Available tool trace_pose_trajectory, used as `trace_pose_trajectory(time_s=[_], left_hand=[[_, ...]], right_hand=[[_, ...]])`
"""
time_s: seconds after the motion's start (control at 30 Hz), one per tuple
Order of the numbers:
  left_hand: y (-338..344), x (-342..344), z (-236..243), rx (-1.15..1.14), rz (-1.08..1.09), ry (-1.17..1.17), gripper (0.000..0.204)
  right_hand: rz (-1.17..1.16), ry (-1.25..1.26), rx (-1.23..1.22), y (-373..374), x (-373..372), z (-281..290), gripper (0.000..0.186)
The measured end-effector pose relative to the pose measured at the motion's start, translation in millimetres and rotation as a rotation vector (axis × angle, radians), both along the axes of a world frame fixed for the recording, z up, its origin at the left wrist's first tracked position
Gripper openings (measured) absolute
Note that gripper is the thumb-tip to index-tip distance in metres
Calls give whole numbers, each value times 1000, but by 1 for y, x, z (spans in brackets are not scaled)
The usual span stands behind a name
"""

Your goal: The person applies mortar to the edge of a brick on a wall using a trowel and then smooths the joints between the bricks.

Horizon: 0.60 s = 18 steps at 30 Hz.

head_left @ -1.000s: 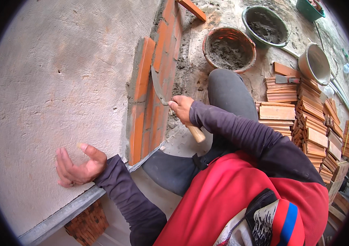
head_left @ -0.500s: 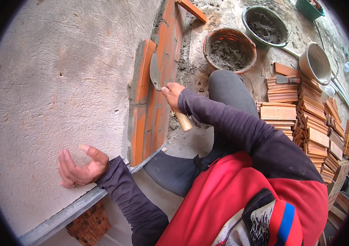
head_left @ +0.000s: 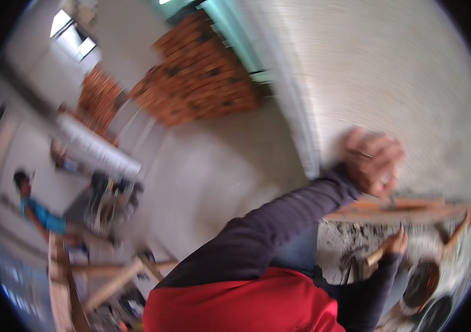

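Note:
My left hand (head_left: 375, 161) is against or just in front of the pale plastered wall (head_left: 412, 72), its fingers smeared by motion. I cannot make out whether they are curled or spread, and nothing shows in them. Farther right and lower, my right hand (head_left: 396, 243) is closed round a trowel by its wooden handle (head_left: 375, 257). The blade does not show clearly. Close above that hand runs the strip of orange brick tiles (head_left: 407, 211) along the foot of the wall.
A bucket (head_left: 420, 285) of mortar and a darker tub (head_left: 437, 318) stand at the lower right. Large brick stacks (head_left: 197, 77) rise beyond the wall's edge. A person (head_left: 42, 213) in blue is at the far left, near a wooden frame (head_left: 115, 285).
The view has swung left, bringing the room, brick stacks and person into sight. The whole picture is now blurred. My right hand still grips the trowel, and my left stays by the wall.

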<state>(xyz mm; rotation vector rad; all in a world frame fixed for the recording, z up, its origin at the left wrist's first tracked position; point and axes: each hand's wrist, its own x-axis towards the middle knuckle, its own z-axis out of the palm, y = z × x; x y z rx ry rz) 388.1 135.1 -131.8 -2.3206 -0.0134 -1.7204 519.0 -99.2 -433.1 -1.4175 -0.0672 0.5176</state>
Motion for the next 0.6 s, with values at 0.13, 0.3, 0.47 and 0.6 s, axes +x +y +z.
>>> trace_pose_trajectory(time_s=[0.13, 0.3, 0.47, 0.6], left_hand=[[-8, -7, -3, -8, -41, -107, 33], [-18, -7, -2, 5, -59, -168, 38], [-11, -7, -6, 1, -37, -134, 37], [2, 3, 11, -35, -199, -30, 42]], right_hand=[[66, 166, -7, 15, -18, 33, 24], [101, 184, 1, 7, -46, 41, 22], [5, 261, 48, -12, -69, 41, 23], [-74, 385, 108, -32, -55, 12, 33]])
